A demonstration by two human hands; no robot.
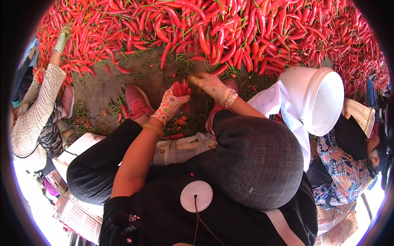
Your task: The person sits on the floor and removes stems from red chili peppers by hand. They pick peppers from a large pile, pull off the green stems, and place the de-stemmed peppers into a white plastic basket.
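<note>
My left hand (170, 106), in a flower-printed glove with a bangle at the wrist, is closed around several red chili peppers (181, 89). Their tips point upward out of the fist. Just to the right, my right hand (215, 89) wears a matching glove with yellowish-stained fingertips. It is apart from the held peppers, and its blurred fingers do not show whether they pinch anything. Beyond both hands spreads a large heap of red chili peppers (215, 33), many with green stems. Loose green stems (184, 63) lie on the dark ground between the heap and my hands.
A white plastic bucket (291, 81) lies tipped at right, beside a white bag (267, 100). My pink shoes (137, 101) flank the work spot. At left, a co-worker's gloved hand (63, 38) reaches into the heap; another person's patterned sleeve (341, 169) is at right. Crates (78, 215) stand behind.
</note>
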